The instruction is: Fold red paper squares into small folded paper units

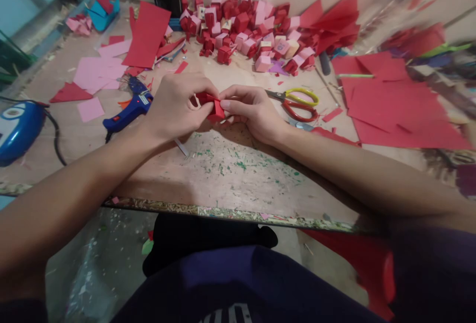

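Between my two hands is a small folded red paper box, held above the middle of the table. My left hand pinches it from the left, thumb at its near side and fingers curled behind. From the right, my right hand grips the box's edge between thumb and forefinger. My fingers hide parts of the box. A blue glue gun lies just left of my left hand. Scissors with yellow and red handles lie right of my right hand.
Many small red and pink paper boxes are heaped at the back. Red sheets are stacked at right; pink sheets lie at left. A blue rounded object with a black cord stands at far left. Green flecks dot the table.
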`<state>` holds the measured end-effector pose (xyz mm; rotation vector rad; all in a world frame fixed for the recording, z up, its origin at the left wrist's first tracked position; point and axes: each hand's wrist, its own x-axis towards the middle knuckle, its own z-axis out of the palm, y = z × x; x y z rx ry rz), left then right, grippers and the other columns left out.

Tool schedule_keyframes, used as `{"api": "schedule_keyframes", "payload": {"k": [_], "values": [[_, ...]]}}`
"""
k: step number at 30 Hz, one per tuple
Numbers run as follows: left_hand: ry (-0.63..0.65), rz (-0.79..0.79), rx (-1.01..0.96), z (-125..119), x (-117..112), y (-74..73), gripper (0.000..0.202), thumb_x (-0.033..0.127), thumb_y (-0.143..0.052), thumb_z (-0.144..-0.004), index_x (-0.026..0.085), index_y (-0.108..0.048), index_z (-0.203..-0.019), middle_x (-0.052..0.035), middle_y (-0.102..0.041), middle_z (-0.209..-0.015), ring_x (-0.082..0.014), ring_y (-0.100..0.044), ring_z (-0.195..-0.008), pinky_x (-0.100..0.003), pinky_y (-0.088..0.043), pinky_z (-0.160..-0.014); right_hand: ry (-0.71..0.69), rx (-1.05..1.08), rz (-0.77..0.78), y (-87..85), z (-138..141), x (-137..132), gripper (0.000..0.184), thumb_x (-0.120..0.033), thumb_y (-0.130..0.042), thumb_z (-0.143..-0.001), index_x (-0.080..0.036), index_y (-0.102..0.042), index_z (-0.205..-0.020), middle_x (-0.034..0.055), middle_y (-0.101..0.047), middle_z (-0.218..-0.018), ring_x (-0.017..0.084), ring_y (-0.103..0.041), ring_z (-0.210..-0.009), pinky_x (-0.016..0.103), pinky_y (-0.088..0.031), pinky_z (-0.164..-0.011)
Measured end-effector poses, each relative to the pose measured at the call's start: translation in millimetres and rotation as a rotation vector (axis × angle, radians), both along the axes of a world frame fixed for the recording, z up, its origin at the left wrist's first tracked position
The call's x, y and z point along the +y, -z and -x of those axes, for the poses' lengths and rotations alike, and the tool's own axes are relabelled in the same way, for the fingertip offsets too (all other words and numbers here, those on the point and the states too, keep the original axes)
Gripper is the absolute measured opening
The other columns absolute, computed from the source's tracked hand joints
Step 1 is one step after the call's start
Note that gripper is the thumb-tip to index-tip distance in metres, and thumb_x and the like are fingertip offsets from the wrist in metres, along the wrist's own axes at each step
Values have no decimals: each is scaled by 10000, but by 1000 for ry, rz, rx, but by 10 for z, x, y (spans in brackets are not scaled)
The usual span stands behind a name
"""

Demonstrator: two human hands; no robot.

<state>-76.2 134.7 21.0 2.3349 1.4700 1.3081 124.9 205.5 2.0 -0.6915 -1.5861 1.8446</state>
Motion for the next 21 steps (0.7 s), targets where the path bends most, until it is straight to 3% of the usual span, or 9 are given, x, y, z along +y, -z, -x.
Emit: {"api": "schedule_keyframes", "payload": {"k": [3, 10, 21], "values": [[25, 6, -22, 0, 5, 9, 145, 156, -704, -847, 254, -805, -879, -26, -824, -895, -215, -754, -805, -363, -572, -754, 3, -2, 12, -9, 5, -14, 200, -275, -877, -869, -168, -724, -941, 14, -712, -787, 125, -685, -671, 237, -599, -622], [26, 12, -126, -2, -3, 12, 217, 86, -706, -822, 266, -811, -761, 6, -789, -767, -166, -673, -686, -358, -508, -636, -20, -24, -1, -16, 0, -19, 203, -308, -875, -871, -170, -742, -937, 21, -743, -790, 134, -726, -684, 228, -601, -624], [-49, 119, -125, -15, -22, -1, 149, 165, -718, -878, 272, -821, -865, -24, -827, -898, -214, -745, -831, -360, -595, -731, -30, 34, 105, -77, 22, -57, 163, -256, -853, -863, -167, -724, -906, 23, -743, -718, 153, -744, -657, 251, -613, -631]]}}
